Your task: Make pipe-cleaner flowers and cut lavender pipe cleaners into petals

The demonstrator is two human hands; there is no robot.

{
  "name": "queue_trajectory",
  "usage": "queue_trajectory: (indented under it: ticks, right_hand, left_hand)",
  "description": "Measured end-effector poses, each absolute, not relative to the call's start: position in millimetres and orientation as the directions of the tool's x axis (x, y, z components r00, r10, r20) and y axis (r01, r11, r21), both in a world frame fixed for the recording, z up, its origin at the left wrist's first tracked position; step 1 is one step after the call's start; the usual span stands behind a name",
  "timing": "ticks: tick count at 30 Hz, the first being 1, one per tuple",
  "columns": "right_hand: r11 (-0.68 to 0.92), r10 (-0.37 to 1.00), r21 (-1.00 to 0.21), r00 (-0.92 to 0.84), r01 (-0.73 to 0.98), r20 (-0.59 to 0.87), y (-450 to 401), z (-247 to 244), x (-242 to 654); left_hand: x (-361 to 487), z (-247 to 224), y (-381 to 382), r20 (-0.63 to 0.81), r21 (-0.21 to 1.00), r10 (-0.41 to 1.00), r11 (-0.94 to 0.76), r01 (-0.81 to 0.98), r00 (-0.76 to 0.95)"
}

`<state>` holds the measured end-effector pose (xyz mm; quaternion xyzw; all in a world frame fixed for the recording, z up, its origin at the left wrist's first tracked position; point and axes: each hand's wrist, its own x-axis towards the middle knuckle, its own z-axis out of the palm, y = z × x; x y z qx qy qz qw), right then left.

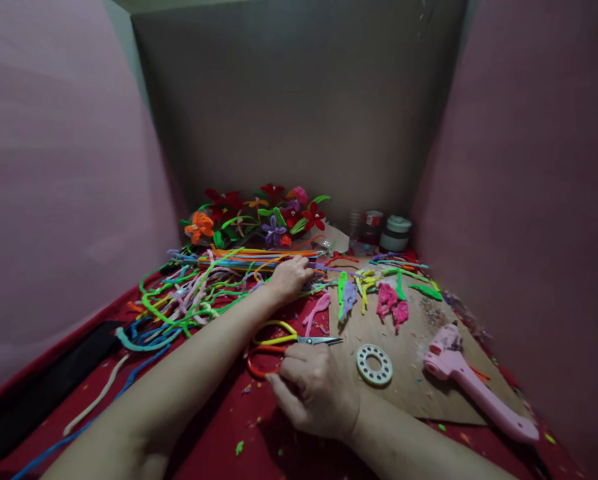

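Observation:
My left hand (pixel 293 277) reaches across to a bundle of coloured pipe cleaners (pixel 239 262), its fingers curled down on the strands near the bundle's right end. How many strands it grips is hidden. Closer to me, my right hand (pixel 319 390) is closed, knuckles up, beside a pair of scissors (pixel 299 341) with one yellow and one red handle. Its thumb and fingers overlap the red loop; what they pinch, if anything, is hidden. A pink pipe-cleaner loop (pixel 319 310) lies between the hands. A white ring with holes (pixel 361 365) sits right of the scissors.
A pink glue gun (pixel 471 383) rests on the wooden board (pixel 403 393), with pink leaf-like pieces (pixel 391 303) farther back. Pipe-cleaner flowers (pixel 273 230) stand at the rear, near a lidded jar (pixel 396 233). Loose pipe cleaners (pixel 179 303) tangle at left; a black strip (pixel 43 390) lies nearer.

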<state>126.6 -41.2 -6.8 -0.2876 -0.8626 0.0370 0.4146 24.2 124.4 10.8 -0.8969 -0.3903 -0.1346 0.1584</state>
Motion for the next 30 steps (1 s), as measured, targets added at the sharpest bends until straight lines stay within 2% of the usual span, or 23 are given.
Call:
queue_trajectory:
  ticks: [9, 17, 19, 21, 23, 25, 27, 30]
  right_hand:
    - [0.804, 0.581, -0.394, -0.451, 0.445, 0.677, -39, -10, 127]
    - [0.77, 0.626, -0.456, -0.388, 0.447, 0.677, -39, -10, 127]
    - [0.756, 0.645, -0.495, -0.362, 0.428, 0.673, -38, -9, 127]
    - [0.727, 0.682, -0.557, -0.325, 0.403, 0.655, -36, -8, 127]
    - [0.673, 0.735, -0.63, -0.263, 0.387, 0.625, -35, -8, 127]
    - [0.612, 0.787, -0.704, -0.187, 0.361, 0.588, -32, -7, 128]
    - [0.564, 0.823, -0.772, -0.12, 0.292, 0.556, -29, -7, 129]
    - [0.491, 0.87, -0.86, -0.03, 0.138, 0.492, -21, -7, 131]
  left_hand:
    - [7, 33, 98, 0.425, -0.255, 0.761, -0.42, 0.871, 0.491]
    - [-4, 46, 93, 0.517, -0.173, 0.781, -0.304, 0.937, 0.349]
    - [-10, 51, 90, 0.587, -0.043, 0.762, -0.307, 0.951, 0.273]
    - [-13, 55, 83, 0.645, 0.199, 0.743, -0.386, 0.901, 0.176]
    - [-12, 57, 74, 0.669, 0.458, 0.739, -0.488, 0.743, 0.073]
    - [-10, 58, 65, 0.657, 0.629, 0.754, -0.54, 0.559, -0.011]
    - [-8, 57, 57, 0.626, 0.723, 0.778, -0.555, 0.411, -0.049]
    - [-8, 55, 48, 0.573, 0.782, 0.82, -0.547, 0.299, 0.002]
